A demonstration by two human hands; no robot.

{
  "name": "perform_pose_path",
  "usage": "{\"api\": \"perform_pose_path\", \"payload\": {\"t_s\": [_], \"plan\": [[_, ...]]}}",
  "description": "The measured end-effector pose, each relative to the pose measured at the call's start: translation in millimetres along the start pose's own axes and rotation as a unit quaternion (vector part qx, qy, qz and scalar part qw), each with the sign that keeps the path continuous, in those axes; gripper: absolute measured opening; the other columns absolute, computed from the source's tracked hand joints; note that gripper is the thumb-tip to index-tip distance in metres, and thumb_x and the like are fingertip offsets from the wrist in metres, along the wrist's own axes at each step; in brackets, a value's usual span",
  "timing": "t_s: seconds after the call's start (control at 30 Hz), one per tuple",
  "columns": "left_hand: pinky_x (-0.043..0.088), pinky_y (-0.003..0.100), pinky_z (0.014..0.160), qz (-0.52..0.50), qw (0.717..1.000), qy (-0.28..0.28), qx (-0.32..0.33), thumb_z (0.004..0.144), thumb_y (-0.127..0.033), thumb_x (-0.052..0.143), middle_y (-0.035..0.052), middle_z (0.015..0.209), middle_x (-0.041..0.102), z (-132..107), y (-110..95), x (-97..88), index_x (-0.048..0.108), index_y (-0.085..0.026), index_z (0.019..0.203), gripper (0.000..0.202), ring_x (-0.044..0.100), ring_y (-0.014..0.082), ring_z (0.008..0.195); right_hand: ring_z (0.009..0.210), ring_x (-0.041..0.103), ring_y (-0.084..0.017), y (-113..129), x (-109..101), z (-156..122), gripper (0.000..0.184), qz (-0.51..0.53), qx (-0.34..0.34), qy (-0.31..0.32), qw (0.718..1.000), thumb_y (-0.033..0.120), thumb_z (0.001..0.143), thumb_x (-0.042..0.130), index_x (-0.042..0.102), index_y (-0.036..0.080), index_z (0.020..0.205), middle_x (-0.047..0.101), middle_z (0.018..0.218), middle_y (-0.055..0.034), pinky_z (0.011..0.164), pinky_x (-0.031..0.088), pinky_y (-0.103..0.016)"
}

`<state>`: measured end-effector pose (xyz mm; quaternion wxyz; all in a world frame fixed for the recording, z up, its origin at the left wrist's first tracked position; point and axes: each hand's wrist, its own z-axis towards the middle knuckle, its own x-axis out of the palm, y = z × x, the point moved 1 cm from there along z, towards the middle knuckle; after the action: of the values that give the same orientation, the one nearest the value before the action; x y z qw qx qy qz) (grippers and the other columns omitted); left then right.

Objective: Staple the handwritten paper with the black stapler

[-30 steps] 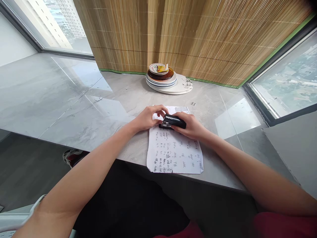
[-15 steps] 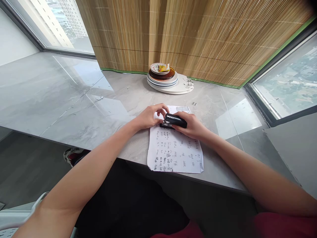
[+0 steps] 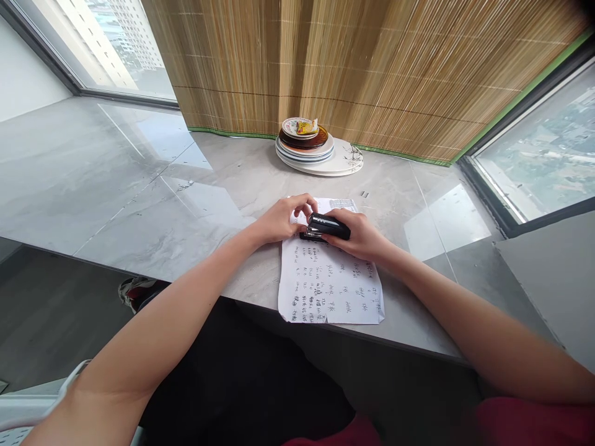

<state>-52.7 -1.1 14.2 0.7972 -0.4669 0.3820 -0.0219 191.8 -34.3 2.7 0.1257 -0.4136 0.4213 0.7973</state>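
Note:
A black stapler rests on a sheet of handwritten paper, its front end pointing left. My right hand is wrapped round its rear part. At the stapler's metal front end, my left hand curls its fingers, with the thumb and fingertips against it. The stapler's top arm is raised a little from its base. Part of the base and the upper part of the sheet are hidden by my hands.
Two loose staple strips lie beyond the paper. Farther back stands a stack of plates with a small yellow packet on top. A bamboo blind hangs behind the grey marble counter.
The paper has shifted very slightly to the right. Both hands and the stapler stay almost where they were.

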Motion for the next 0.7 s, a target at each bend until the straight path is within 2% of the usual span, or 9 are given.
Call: {"api": "perform_pose_path", "payload": {"t_s": [0.3, 0.37, 0.43, 0.57, 0.7], "plan": [[0.05, 0.038, 0.09, 0.024, 1.0, 0.001, -0.006, 0.082, -0.012, 0.07, 0.0035, 0.108, 0.074, 1, -1, -2.7, 0.067, -0.023, 0.107, 0.027, 0.062, 0.0206, 0.096, 0.086, 0.065, -0.021, 4, 0, 0, 0.019, -0.002, 0.006, -0.007, 1.0, 0.031, 0.094, 0.071, 0.066, 0.024, 0.112, 0.072, 0.098, -0.0044, 0.078, 0.049, -0.038], [0.05, 0.04, 0.097, 0.073, 0.997, -0.014, -0.02, 0.089, -0.012, 0.064, 0.0053, 0.114, 0.075, 1, 2, -3.3, 0.07, -0.022, 0.109, 0.023, 0.064, 0.0224, 0.104, 0.088, 0.067, -0.022, 5, 2, -1, 0.021, -0.006, 0.005, -0.013, 1.0, 0.031, 0.095, 0.071, 0.066, 0.024, 0.114, 0.074, 0.101, -0.005, 0.08, 0.052, -0.039], [0.047, 0.045, 0.105, 0.16, 0.986, -0.018, -0.036, 0.096, -0.012, 0.054, 0.0069, 0.125, 0.075, 1, 7, -2.9, 0.072, -0.022, 0.118, 0.03, 0.063, 0.0252, 0.117, 0.093, 0.069, -0.023, 6, 4, -2, 0.025, -0.013, -0.002, -0.022, 1.0, 0.032, 0.095, 0.071, 0.066, 0.025, 0.119, 0.075, 0.107, -0.006, 0.084, 0.054, -0.04], [0.038, 0.052, 0.115, 0.307, 0.949, 0.049, -0.06, 0.108, -0.023, 0.045, 0.0046, 0.156, 0.061, -1, 16, -2.6, 0.069, -0.031, 0.141, 0.041, 0.052, 0.0302, 0.139, 0.1, 0.072, -0.024, 6, 8, -6, 0.036, -0.02, -0.009, -0.039, 0.999, 0.032, 0.096, 0.071, 0.062, 0.027, 0.131, 0.076, 0.118, -0.0066, 0.089, 0.056, -0.041], [0.033, 0.055, 0.118, 0.345, 0.93, 0.083, -0.093, 0.111, -0.033, 0.044, 0.0027, 0.161, 0.056, -4, 17, -9.4, 0.068, -0.039, 0.144, 0.041, 0.046, 0.0302, 0.146, 0.093, 0.07, -0.023, 5, 4, -6, 0.032, -0.034, -0.011, -0.022, 0.999, 0.034, 0.096, 0.069, 0.063, 0.027, 0.127, 0.076, 0.111, -0.0063, 0.083, 0.056, -0.04]]}}
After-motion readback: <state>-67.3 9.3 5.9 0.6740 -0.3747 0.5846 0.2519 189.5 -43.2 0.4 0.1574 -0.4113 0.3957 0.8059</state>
